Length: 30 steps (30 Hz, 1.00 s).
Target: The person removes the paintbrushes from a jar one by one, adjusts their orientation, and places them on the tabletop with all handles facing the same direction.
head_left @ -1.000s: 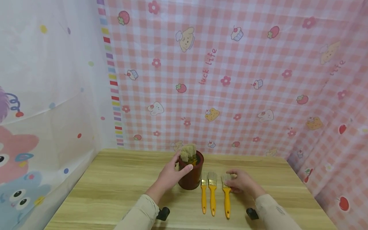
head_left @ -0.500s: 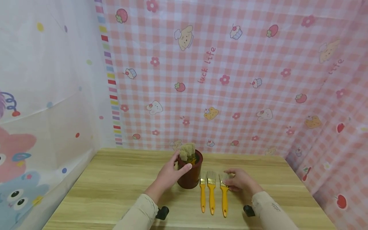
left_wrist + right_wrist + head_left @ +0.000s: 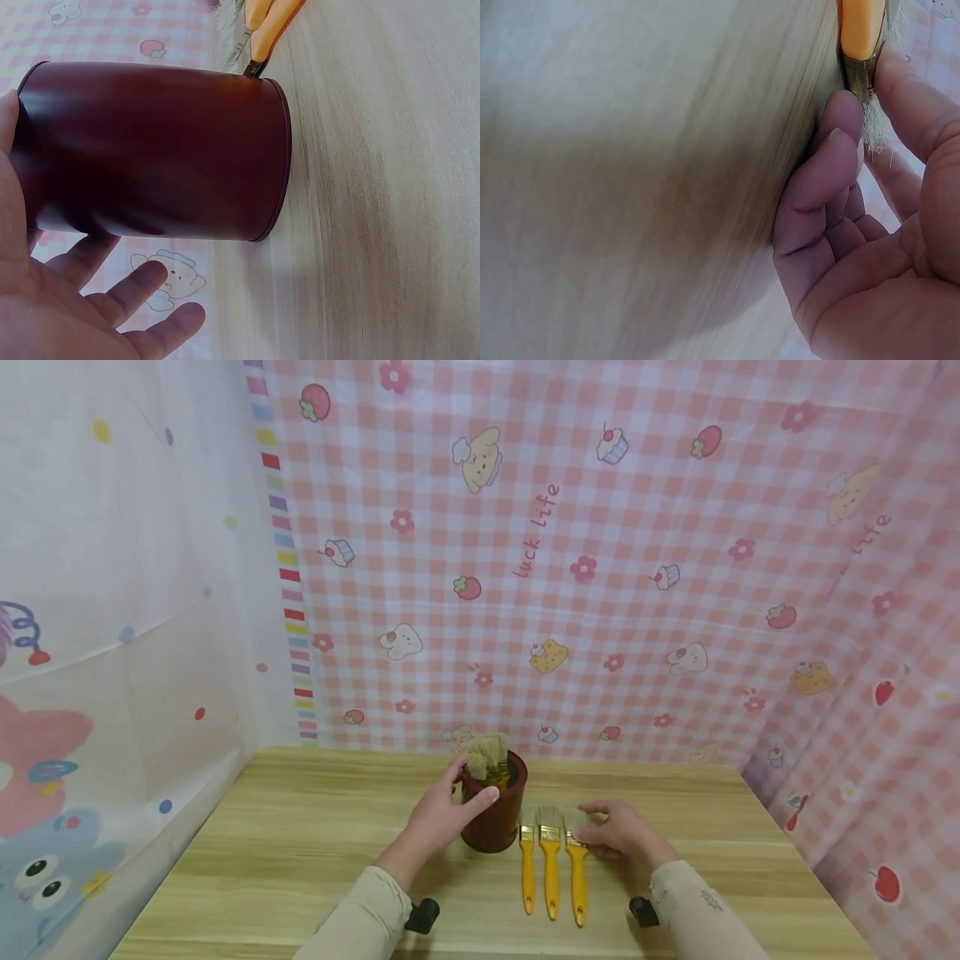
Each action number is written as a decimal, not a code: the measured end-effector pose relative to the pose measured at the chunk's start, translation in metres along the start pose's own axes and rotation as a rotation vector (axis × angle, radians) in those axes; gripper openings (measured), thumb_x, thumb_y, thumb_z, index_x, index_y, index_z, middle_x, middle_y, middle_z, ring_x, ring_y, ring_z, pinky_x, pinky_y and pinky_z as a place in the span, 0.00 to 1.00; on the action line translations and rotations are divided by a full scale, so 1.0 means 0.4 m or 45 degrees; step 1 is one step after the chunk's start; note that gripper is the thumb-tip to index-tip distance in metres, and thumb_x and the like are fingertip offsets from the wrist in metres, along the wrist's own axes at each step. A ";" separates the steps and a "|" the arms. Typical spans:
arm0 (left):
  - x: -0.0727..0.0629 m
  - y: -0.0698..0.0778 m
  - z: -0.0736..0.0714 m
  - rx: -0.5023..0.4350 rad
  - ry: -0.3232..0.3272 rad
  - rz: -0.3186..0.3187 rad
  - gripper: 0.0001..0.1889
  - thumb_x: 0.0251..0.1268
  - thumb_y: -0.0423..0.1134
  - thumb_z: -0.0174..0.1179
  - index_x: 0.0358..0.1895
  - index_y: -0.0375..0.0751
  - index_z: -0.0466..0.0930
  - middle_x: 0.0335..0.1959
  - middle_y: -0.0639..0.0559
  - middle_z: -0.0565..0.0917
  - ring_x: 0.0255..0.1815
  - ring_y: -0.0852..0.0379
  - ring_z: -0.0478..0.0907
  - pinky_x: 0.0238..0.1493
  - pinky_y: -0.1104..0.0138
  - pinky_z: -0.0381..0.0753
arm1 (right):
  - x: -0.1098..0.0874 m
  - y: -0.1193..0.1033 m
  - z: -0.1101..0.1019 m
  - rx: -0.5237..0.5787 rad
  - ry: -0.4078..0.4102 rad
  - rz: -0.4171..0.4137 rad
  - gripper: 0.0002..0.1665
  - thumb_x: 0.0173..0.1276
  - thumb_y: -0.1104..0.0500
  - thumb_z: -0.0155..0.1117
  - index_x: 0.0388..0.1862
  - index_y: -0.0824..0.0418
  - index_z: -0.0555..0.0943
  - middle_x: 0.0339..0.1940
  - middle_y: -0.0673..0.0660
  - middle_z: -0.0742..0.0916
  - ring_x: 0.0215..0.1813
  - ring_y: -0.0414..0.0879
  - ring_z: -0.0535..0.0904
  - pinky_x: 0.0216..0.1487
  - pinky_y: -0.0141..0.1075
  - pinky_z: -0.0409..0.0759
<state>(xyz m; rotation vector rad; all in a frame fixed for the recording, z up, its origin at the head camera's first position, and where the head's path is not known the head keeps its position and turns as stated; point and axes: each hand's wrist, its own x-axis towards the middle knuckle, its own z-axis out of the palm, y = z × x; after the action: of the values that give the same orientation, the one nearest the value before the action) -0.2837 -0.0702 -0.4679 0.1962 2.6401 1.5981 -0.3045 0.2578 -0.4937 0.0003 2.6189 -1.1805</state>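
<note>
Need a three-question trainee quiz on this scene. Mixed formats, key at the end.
1. How many brushes lie on the wooden table, outside the brown cup?
2. True or false: the brushes inside the cup stand with their bristles down.
3. The right hand is at which brush on the table? A) the one nearest the cup; B) the middle one; C) the one farthest from the cup.

Key:
1. Three.
2. False; the bristles stick up above the rim.
3. C.
</note>
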 end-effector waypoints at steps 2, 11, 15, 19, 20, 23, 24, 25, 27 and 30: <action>0.000 -0.001 0.000 0.000 0.001 0.001 0.49 0.70 0.71 0.64 0.88 0.65 0.52 0.85 0.43 0.66 0.84 0.33 0.64 0.77 0.32 0.68 | 0.003 0.001 0.001 -0.003 0.000 0.007 0.36 0.70 0.53 0.79 0.74 0.61 0.79 0.19 0.54 0.84 0.22 0.43 0.75 0.23 0.32 0.71; 0.001 -0.002 0.001 0.012 0.002 0.005 0.48 0.70 0.71 0.63 0.88 0.66 0.52 0.84 0.42 0.67 0.84 0.33 0.65 0.76 0.32 0.68 | 0.009 0.000 0.003 0.013 -0.011 0.037 0.36 0.71 0.52 0.78 0.75 0.59 0.79 0.20 0.54 0.83 0.23 0.43 0.75 0.24 0.32 0.71; 0.001 -0.002 0.002 0.011 0.006 0.009 0.48 0.70 0.71 0.64 0.88 0.66 0.52 0.84 0.43 0.67 0.84 0.34 0.65 0.76 0.32 0.69 | 0.007 0.002 0.002 0.008 -0.013 0.018 0.36 0.71 0.52 0.78 0.75 0.60 0.79 0.20 0.54 0.83 0.24 0.44 0.76 0.24 0.33 0.72; 0.002 -0.004 0.001 0.011 0.008 0.006 0.48 0.70 0.71 0.64 0.88 0.66 0.53 0.84 0.43 0.67 0.84 0.34 0.65 0.76 0.33 0.69 | 0.008 0.004 0.002 0.003 -0.016 0.011 0.36 0.71 0.52 0.78 0.75 0.60 0.79 0.21 0.54 0.84 0.24 0.44 0.76 0.25 0.33 0.72; 0.002 -0.005 0.001 0.015 0.007 0.009 0.48 0.70 0.71 0.64 0.88 0.66 0.53 0.84 0.42 0.67 0.83 0.34 0.65 0.76 0.33 0.69 | 0.009 0.005 0.002 0.001 -0.015 0.015 0.36 0.71 0.52 0.78 0.75 0.59 0.79 0.21 0.55 0.84 0.24 0.44 0.76 0.25 0.33 0.72; 0.003 -0.006 0.002 0.015 0.006 0.011 0.48 0.70 0.71 0.64 0.88 0.66 0.52 0.84 0.43 0.67 0.84 0.34 0.65 0.77 0.33 0.69 | 0.013 0.005 0.003 -0.008 -0.017 0.031 0.36 0.71 0.51 0.78 0.75 0.59 0.79 0.21 0.54 0.83 0.24 0.44 0.76 0.25 0.32 0.72; 0.003 -0.007 0.001 0.016 0.007 0.016 0.48 0.70 0.71 0.64 0.88 0.65 0.52 0.84 0.42 0.67 0.84 0.34 0.65 0.76 0.33 0.69 | 0.014 0.005 0.003 -0.007 -0.015 0.037 0.36 0.71 0.51 0.77 0.75 0.58 0.79 0.21 0.54 0.83 0.24 0.44 0.76 0.25 0.32 0.72; 0.003 -0.007 0.001 0.016 0.007 0.020 0.48 0.70 0.71 0.63 0.88 0.65 0.52 0.84 0.42 0.67 0.84 0.34 0.65 0.76 0.32 0.69 | 0.015 0.005 0.004 -0.007 -0.013 0.041 0.35 0.72 0.51 0.77 0.75 0.58 0.79 0.21 0.54 0.83 0.24 0.44 0.76 0.25 0.32 0.72; 0.003 -0.007 0.001 0.013 0.006 0.017 0.48 0.70 0.71 0.64 0.88 0.66 0.52 0.84 0.43 0.67 0.84 0.34 0.65 0.76 0.33 0.69 | 0.015 0.006 0.005 -0.013 -0.011 0.039 0.35 0.72 0.51 0.77 0.75 0.57 0.79 0.21 0.54 0.83 0.24 0.44 0.76 0.25 0.32 0.72; 0.004 -0.007 0.001 0.009 0.007 0.015 0.48 0.70 0.71 0.64 0.88 0.67 0.53 0.84 0.43 0.67 0.84 0.34 0.65 0.76 0.33 0.69 | 0.014 0.007 0.005 -0.014 -0.003 0.038 0.35 0.72 0.51 0.77 0.75 0.57 0.80 0.21 0.56 0.83 0.24 0.45 0.76 0.25 0.33 0.74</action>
<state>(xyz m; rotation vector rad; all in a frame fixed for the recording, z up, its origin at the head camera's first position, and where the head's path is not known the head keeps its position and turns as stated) -0.2856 -0.0709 -0.4705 0.2084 2.6543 1.5954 -0.3089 0.2575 -0.4985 0.0355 2.6142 -1.1556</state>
